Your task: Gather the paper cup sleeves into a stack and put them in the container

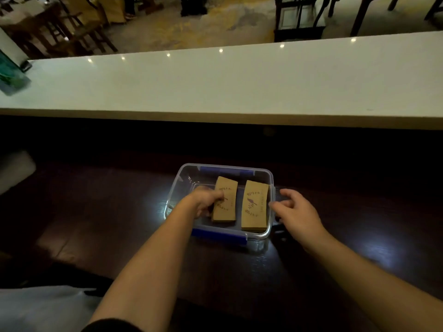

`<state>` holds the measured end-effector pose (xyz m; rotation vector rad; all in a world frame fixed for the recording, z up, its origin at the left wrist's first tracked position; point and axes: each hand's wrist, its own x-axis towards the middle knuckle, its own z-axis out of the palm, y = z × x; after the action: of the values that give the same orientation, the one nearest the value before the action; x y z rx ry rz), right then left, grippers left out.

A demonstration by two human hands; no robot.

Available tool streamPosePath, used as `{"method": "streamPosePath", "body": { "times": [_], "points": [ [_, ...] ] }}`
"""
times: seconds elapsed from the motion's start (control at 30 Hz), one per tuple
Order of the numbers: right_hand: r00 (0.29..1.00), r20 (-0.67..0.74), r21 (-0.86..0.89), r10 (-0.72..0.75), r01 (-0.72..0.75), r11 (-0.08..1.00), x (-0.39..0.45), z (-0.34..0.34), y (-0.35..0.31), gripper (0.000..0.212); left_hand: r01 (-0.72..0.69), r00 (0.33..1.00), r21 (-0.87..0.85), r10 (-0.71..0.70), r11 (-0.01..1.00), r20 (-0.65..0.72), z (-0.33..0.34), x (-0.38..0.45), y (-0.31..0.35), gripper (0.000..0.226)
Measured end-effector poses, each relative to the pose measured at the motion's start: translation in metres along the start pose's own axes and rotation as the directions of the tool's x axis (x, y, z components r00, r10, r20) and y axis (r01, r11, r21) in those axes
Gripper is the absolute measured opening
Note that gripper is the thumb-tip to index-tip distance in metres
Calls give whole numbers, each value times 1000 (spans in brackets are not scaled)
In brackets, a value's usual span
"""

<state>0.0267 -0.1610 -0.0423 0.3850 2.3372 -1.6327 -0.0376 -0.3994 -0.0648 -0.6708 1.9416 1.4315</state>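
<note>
A clear plastic container (268, 174) with blue clips sits on the dark wooden counter. Inside it lie two stacks of brown paper cup sleeves with a printed bird design. My left hand (205, 200) reaches into the container and grips the left stack (226, 207) at its left edge. The right stack (255, 207) lies flat beside it, untouched. My right hand (296, 212) hovers just outside the container's right wall, fingers spread, holding nothing; its fingertips are near or at the rim.
A long white raised countertop (215, 85) runs across behind the dark counter (96, 212). A green-tinted object (12, 73) stands at its far left. Dark chairs and tables fill the room beyond. A pale object (14, 171) sits at the left edge.
</note>
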Motion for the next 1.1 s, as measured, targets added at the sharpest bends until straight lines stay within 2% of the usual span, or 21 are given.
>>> {"method": "streamPosePath", "body": {
  "times": [0.23, 0.37, 0.47, 0.53, 0.67, 0.77, 0.87, 1.03, 1.1],
  "points": [
    [1000, 27, 40, -3, 2, 999, -1, 7, -3, 42, 36, 999, 43, -38, 998, 33, 1, 0, -2, 21],
    [999, 51, 80, 13, -17, 997, 0, 5, -4, 41, 5, 1000, 105, -6, 995, 3, 12, 0, -2, 14],
    [998, 59, 83, 18, -23, 996, -1, 5, -3, 43, -18, 999, 124, 22, 992, -28, 19, 1, -3, 20],
    [998, 54, 85, 15, -20, 996, -1, 5, -3, 42, -28, 999, 120, 33, 992, -41, 20, 1, -5, 24],
    [999, 49, 92, 16, -21, 996, -1, 5, -2, 39, -54, 998, 109, 58, 993, -34, 18, -2, -6, 13],
    [998, 59, 109, 35, -41, 993, -1, 6, -2, 39, -45, 998, 106, 50, 993, -41, 21, -6, -3, 18],
    [997, 53, 123, 57, -64, 990, -1, 5, -3, 40, -45, 995, 117, 55, 992, -77, 23, -11, 0, 23],
    [993, 90, 119, 81, -91, 989, -10, 7, -9, 40, -56, 986, 92, 69, 994, -154, 26, -21, -6, 14],
    [995, 52, 97, 85, -89, 991, -12, 0, -15, 42, -117, 957, 123, 145, 985, -252, 28, -29, 2, 17]
  ]
}}
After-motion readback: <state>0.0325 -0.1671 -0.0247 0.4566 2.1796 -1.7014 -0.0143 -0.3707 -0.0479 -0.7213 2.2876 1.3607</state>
